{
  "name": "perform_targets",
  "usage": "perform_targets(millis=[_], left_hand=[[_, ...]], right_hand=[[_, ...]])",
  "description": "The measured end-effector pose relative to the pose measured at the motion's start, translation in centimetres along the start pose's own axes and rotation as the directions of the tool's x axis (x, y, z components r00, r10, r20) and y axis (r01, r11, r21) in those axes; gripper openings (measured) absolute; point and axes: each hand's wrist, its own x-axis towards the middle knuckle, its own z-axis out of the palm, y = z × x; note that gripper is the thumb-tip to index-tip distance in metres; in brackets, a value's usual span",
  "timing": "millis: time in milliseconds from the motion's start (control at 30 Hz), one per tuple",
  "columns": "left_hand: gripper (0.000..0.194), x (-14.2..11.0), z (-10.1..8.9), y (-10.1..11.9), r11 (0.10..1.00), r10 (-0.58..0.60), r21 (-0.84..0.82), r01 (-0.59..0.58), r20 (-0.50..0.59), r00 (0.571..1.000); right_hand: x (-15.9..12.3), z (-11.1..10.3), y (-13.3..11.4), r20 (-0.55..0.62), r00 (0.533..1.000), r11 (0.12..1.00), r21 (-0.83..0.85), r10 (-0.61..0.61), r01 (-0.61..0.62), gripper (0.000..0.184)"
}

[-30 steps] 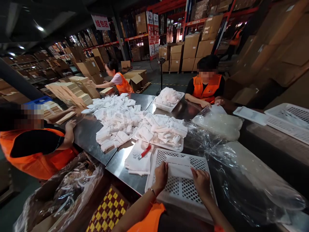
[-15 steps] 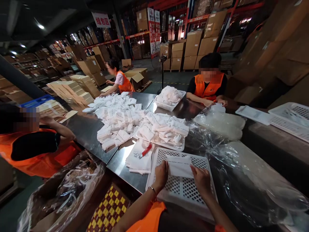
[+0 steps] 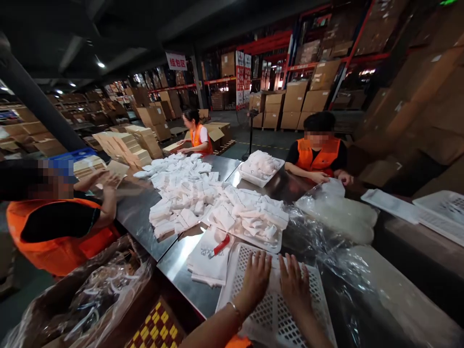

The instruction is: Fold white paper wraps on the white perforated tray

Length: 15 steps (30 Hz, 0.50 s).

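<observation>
My left hand (image 3: 256,281) and my right hand (image 3: 294,284) lie flat side by side, fingers stretched out, on an upturned white perforated tray (image 3: 246,263) at the near table edge. A white packet (image 3: 275,273) is pressed under them, mostly hidden between the two hands. Just beyond the tray a heap of white folded packets (image 3: 250,215) fills another white tray. To the left lies a stack of white printed bags (image 3: 208,258) with a red pen-like tool (image 3: 221,245) on top.
A big pile of white packets (image 3: 181,186) covers the steel table (image 3: 139,217). Clear plastic sheets and bags (image 3: 337,217) spread at right. Three people in orange vests work around the table. A bag-lined carton (image 3: 90,295) stands at lower left. Cardboard boxes and racks fill the background.
My hands moved from the packet's two ends to the middle and now press flat on it. The camera tilted up, so the tray sits lower in view.
</observation>
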Motion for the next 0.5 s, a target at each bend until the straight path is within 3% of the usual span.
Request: perform_targets(millis=[67,233,367,433,500], left_hand=[[0.048,0.5,1.4,0.6,0.994,0.107,-0.009,-0.107,0.002,0.994],[0.056,-0.9,4.1,0.9,0.998,0.064,0.008,-0.064,-0.014,0.998],[0.063,-2.6,5.1,1.1,0.970,-0.232,-0.089,0.228,-0.032,0.972],[0.066,-2.6,5.0,1.0,0.901,-0.374,-0.211,0.378,0.063,0.925],[0.065,-2.2,4.2,0.9,0.775,-0.449,-0.389,0.497,0.214,0.868]], right_hand=[[0.2,2.0,-0.6,0.001,0.997,0.995,0.060,-0.079,0.079,0.053],[-0.8,4.9,-1.8,0.034,0.999,0.999,0.049,0.000,-0.002,0.051],[-1.5,4.9,-1.3,0.070,0.955,0.942,0.160,0.287,-0.295,0.060],[-1.5,5.0,-0.3,0.130,0.910,0.852,0.321,0.393,-0.413,0.073],[-1.4,5.0,0.7,0.266,0.845,0.685,0.497,0.463,-0.532,0.076]])
